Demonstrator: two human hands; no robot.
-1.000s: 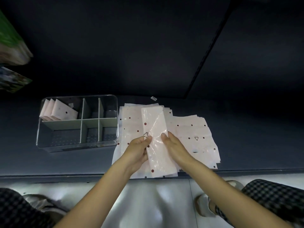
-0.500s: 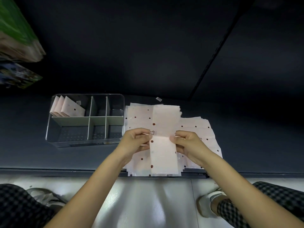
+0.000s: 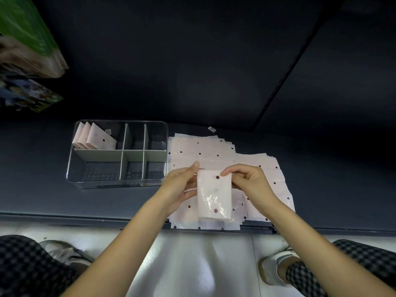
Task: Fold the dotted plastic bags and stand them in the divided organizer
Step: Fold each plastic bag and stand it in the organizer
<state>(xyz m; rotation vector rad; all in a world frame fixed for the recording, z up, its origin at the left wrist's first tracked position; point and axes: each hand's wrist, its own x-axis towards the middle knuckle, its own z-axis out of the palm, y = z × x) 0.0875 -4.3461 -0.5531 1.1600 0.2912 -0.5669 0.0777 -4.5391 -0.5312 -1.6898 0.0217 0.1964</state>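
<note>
Pale pink, glossy film: the folded bag [image 3: 214, 195] is held just above the stack of flat dotted bags [image 3: 225, 153] at the near edge of the dark counter [image 3: 321, 168]. Left hand [image 3: 180, 187] pinches its upper left corner, thumb on top, fingers tucked behind; right hand [image 3: 250, 183] pinches the upper right corner the same way, so each grip is closed on the bag, neither free. Bag now a narrow upright rectangle, several layers thick; surface wrinkled and catching light near the lower half. Judgement: very light, limp, slick. Layers likely to slide on each other and spring open if the pinch relaxes. Best hold is across the folded top edge or the creased sides, squeezing all layers at once; holding one outer layer alone would let the rest drop out. Divided organizer [image 3: 116, 154], clear walls with pale dividers, sits on the counter just left of the stack. Three folded bags [image 3: 94, 138] already stand leaning in its far-left compartment; other compartments look unfilled. Room remains in that compartment beside the three. Judgement: the fold looks close to finished size; insertion should go thin edge down, released only once neighbours or a divider support it.
</note>
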